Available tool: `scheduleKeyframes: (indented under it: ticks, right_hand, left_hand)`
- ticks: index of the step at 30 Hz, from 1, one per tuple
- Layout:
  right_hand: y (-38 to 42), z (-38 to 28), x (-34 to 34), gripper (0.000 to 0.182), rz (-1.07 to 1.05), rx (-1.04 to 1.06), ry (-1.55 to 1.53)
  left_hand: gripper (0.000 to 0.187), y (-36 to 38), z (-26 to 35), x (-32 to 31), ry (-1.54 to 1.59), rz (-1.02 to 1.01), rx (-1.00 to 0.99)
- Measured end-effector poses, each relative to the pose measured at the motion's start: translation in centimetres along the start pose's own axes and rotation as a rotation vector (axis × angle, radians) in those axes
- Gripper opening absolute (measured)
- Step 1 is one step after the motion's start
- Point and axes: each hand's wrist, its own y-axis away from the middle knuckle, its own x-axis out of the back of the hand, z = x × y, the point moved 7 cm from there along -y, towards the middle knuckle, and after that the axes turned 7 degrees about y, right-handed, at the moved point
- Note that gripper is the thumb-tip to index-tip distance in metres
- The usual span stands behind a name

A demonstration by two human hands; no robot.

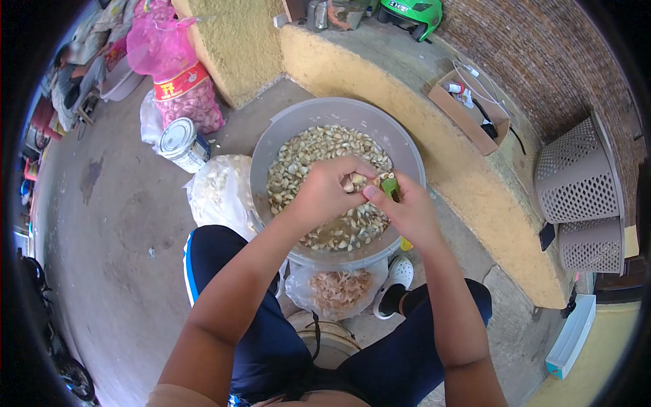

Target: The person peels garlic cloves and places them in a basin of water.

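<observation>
A large grey basin (405,152) in front of me holds many garlic cloves (325,144) in cloudy water. Above it my two hands meet. My left hand (339,186) is closed around a few garlic cloves (354,182), which show between thumb and fingers. My right hand (410,207) grips a small green-handled tool (389,186), apparently a knife; its blade is hard to make out. The thumbs and fingertips of both hands come close together at the cloves. Below the basin's near rim, a clear plastic bag (339,292) contains brownish garlic skins.
A white plastic bag (224,193) leans at the basin's left, near a metal can (183,146). Behind stands a pink mesh sack of garlic (190,105). A low yellow wall (468,183) curves along the right, bearing a cardboard box (468,112) and a green helmet (411,15).
</observation>
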Motion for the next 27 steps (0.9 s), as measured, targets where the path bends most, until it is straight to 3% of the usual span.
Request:
scheduleKeyframes:
  ticks: [13,19,27]
  right_hand:
    - [0.4,-0.1,-0.2,0.039,-0.059,-0.013,-0.067]
    - [0.2,1.1,-0.5,0.042,-0.104,-0.057,-0.035]
    - [0.3,0.7,-0.6,0.046,-0.067,-0.032,0.004]
  left_hand:
    - [0.025,-0.1,0.4,-0.4,0.25,-0.121,0.055]
    - [0.023,-0.1,0.4,-0.2,0.085,-0.161,0.125]
    - [0.019,-0.2,1.5,0.0,-0.023,-0.126,-0.086]
